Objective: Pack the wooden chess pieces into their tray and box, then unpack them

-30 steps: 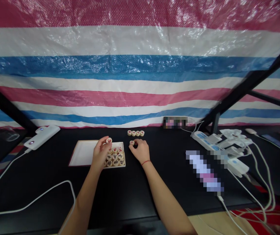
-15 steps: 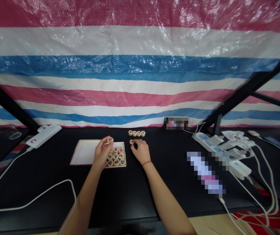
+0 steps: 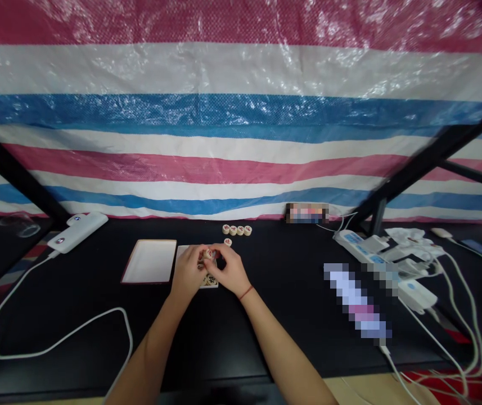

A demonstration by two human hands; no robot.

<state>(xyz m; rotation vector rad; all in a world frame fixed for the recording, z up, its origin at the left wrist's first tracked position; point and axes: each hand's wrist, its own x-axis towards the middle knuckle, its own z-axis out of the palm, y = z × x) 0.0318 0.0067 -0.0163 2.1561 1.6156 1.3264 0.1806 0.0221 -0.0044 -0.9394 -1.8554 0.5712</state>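
Note:
Over a white box (image 3: 180, 251) of round Chinese chess pieces, my two hands meet around one piece (image 3: 209, 253) with a red character. My left hand (image 3: 187, 272) is closed at its left side, and the thumb and fingers of my right hand (image 3: 230, 272) pinch it from the right. Most of the box's contents are hidden under the hands; a few black-marked pieces (image 3: 211, 279) show at its near edge. Behind the box, a single red-marked piece (image 3: 228, 242) lies on the black table. Farther back stands a short row of red-marked pieces (image 3: 237, 230).
The box lid (image 3: 150, 261) lies left of the box, white inside up. A white power bank (image 3: 78, 232) with a cable sits at the far left. To the right are a blurred-out phone (image 3: 354, 301), a power strip (image 3: 352, 242) with chargers, and several cables.
My left hand has moved right with its piece. My right hand has let go of the single piece behind the box and come down left to meet the left hand.

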